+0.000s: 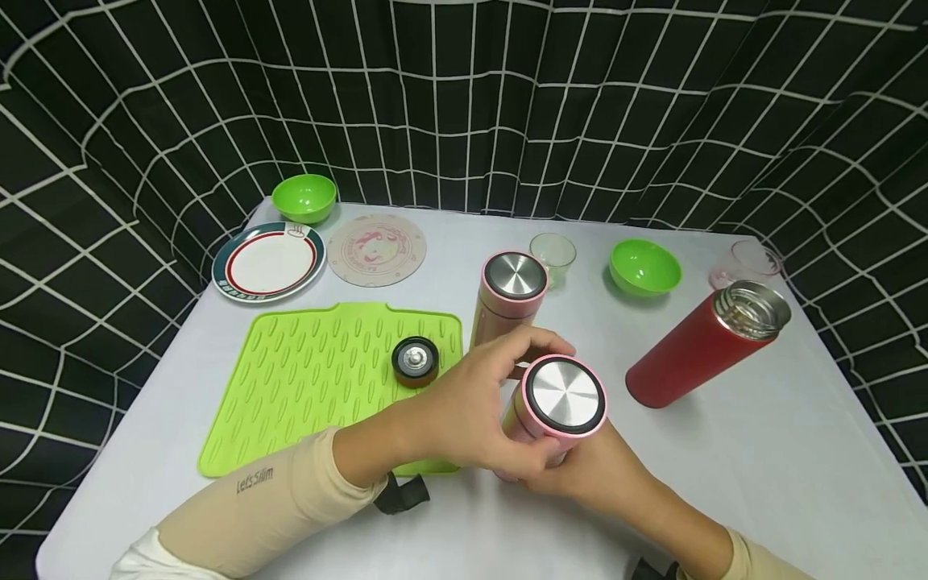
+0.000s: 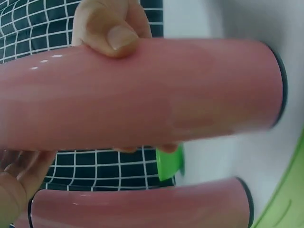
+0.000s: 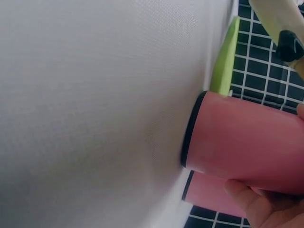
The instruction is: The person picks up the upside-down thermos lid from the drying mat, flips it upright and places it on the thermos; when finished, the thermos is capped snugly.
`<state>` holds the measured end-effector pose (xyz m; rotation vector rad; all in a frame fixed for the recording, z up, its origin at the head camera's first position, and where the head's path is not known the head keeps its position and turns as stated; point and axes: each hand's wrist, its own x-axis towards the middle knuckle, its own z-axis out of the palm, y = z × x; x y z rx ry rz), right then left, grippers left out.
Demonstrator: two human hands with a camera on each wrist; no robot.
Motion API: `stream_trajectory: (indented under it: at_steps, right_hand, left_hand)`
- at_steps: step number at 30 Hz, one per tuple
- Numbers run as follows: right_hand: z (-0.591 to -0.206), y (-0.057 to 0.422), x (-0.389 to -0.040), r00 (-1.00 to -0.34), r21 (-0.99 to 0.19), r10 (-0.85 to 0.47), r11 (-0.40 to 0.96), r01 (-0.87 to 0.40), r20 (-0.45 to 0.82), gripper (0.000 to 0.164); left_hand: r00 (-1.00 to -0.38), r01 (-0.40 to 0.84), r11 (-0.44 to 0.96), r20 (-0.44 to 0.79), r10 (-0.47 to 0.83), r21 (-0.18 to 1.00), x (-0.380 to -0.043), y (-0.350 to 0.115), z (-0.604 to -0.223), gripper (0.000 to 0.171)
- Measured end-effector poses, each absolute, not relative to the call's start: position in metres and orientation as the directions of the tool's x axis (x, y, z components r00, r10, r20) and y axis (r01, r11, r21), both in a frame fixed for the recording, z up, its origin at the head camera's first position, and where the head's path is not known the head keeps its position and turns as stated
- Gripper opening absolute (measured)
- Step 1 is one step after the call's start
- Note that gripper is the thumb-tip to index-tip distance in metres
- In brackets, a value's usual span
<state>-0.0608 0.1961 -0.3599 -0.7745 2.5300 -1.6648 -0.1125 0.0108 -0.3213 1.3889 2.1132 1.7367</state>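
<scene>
Both my hands hold a pink thermos flask [image 1: 565, 395] with a silver-topped, black-rimmed lid. My left hand [image 1: 467, 403] curls round it just under the lid, thumb on the near side. Lower down, my right hand [image 1: 590, 475] grips the body; its thumb lies along the flask [image 2: 190, 90] in the left wrist view. The lid is on. Behind it stands a second lidded pink flask [image 1: 515, 278], upright. To the right, a red flask [image 1: 681, 354] stands with its steel mouth uncovered. A round black cap [image 1: 416, 360] lies on the green mat [image 1: 312, 387].
Along the back are a green bowl [image 1: 304, 197], a rimmed plate [image 1: 270, 262], a round printed mat [image 1: 377, 250], a clear glass [image 1: 553, 256], another green bowl [image 1: 645, 267] and a pinkish glass [image 1: 754, 259]. A black gridded curtain [image 1: 464, 105] hangs behind the white table [image 1: 797, 451].
</scene>
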Motion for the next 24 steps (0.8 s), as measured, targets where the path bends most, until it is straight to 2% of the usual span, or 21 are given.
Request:
stream_trajectory:
  at_steps: [4, 7, 9, 13, 16, 19, 22, 24]
  right_hand:
    - [-0.359, 0.196, -0.060, -0.882, -0.874, -0.407, 0.306, -0.377, 0.238, 0.057]
    - [-0.359, 0.195, -0.061, -0.883, -0.886, -0.413, 0.293, -0.358, 0.220, 0.054]
    - [-0.359, 0.196, -0.060, -0.884, -0.850, -0.396, 0.349, -0.395, 0.248, 0.055]
    - [-0.358, 0.195, -0.062, -0.882, -0.839, -0.398, 0.363, -0.405, 0.254, 0.061]
    - [-0.361, 0.197, -0.064, -0.889, -0.863, -0.406, 0.351, -0.364, 0.210, 0.068]
    - [-0.371, 0.203, -0.066, -0.884, -0.840, -0.408, 0.377, -0.390, 0.227, 0.066]
    - [-0.375, 0.203, -0.067, -0.875, -0.837, -0.420, 0.366, -0.407, 0.242, 0.067]
    - [-0.370, 0.200, -0.065, -0.876, -0.842, -0.418, 0.359, -0.403, 0.241, 0.069]
  left_hand:
    - [-0.610, 0.587, -0.016, 0.454, 0.650, 0.810, -0.111, 0.009, -0.320, 0.079]
    - [-0.607, 0.583, -0.030, 0.460, 0.648, 0.812, -0.111, 0.008, -0.318, 0.074]
    - [-0.610, 0.590, -0.003, 0.449, 0.652, 0.807, -0.110, 0.008, -0.317, 0.081]
    - [-0.631, 0.581, 0.016, 0.438, 0.641, 0.814, -0.109, 0.010, -0.319, 0.081]
    - [-0.602, 0.581, -0.043, 0.465, 0.649, 0.813, -0.112, 0.010, -0.321, 0.072]
    - [-0.605, 0.563, -0.037, 0.443, 0.662, 0.825, -0.112, 0.009, -0.322, 0.080]
    - [-0.621, 0.566, -0.008, 0.432, 0.653, 0.825, -0.110, 0.010, -0.321, 0.079]
    - [-0.602, 0.587, -0.002, 0.439, 0.667, 0.809, -0.110, 0.010, -0.319, 0.073]
